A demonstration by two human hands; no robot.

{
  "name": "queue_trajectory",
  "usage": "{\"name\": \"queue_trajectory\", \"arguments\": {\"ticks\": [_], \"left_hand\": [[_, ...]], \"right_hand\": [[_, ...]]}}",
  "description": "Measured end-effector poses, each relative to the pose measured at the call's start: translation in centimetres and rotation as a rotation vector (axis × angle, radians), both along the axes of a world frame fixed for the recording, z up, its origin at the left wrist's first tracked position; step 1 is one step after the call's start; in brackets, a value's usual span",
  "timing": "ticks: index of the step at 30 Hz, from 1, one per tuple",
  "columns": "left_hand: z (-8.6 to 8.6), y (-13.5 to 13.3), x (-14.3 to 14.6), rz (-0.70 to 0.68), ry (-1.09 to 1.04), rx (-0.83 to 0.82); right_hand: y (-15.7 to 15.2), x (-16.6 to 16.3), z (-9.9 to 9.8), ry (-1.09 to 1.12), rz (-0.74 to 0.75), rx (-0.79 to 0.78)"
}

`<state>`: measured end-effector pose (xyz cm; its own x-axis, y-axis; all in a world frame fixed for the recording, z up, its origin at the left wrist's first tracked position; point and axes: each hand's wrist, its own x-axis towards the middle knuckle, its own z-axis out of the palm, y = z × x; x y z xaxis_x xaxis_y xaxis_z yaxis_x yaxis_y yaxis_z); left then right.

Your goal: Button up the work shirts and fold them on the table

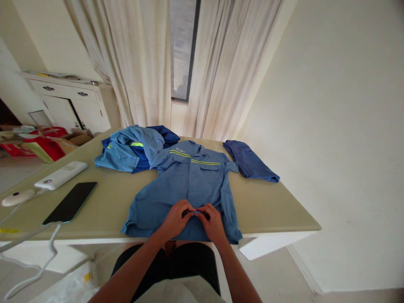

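A blue work shirt (202, 181) with yellow stripes and white lettering on the chest lies front up on the table, its collar pointing away from me. Near its lower front, my left hand (178, 216) pinches the shirt's cloth between thumb and fingers. My right hand (212, 219) pinches the same stretch of cloth from the other side, and the fingertips of both hands almost meet. Whether a button sits between them is too small to tell. The sleeves lie down along the shirt's sides, and a cuff shows at the lower right.
Crumpled blue clothes (126, 147) are heaped at the back left of the table (268, 210). Folded dark blue trousers (249, 162) lie at the right. A phone (71, 203) with a cable and a white device (61, 174) rest on the left side.
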<state>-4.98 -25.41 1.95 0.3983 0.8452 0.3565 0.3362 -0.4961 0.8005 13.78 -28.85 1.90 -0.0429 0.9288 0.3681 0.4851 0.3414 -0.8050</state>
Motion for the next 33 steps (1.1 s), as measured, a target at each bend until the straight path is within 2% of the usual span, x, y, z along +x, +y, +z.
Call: {"name": "queue_trajectory", "arguments": {"ticks": [6, 17, 22, 28, 30, 33], "left_hand": [[0.0, -0.2, 0.0, -0.026, 0.013, 0.028], [0.5, -0.4, -0.1, -0.075, 0.017, 0.057], [0.7, -0.7, -0.1, -0.105, 0.001, 0.012], [1.1, -0.4, -0.4, -0.116, -0.077, -0.114], [1.2, -0.2, -0.4, -0.111, -0.046, -0.146], [1.3, 0.1, -0.2, -0.179, 0.023, -0.139]], "right_hand": [[0.0, 0.0, -0.3, -0.024, -0.056, 0.032], [-1.4, -1.4, -1.8, -0.311, -0.193, 0.212], [-1.5, -1.6, -2.4, -0.311, -0.196, 0.181], [-1.8, -1.3, -1.6, -0.210, -0.134, 0.186], [-2.0, -1.2, -1.5, -0.214, -0.098, 0.202], [-2.1, -1.2, -1.8, -0.220, -0.094, 0.219]]}}
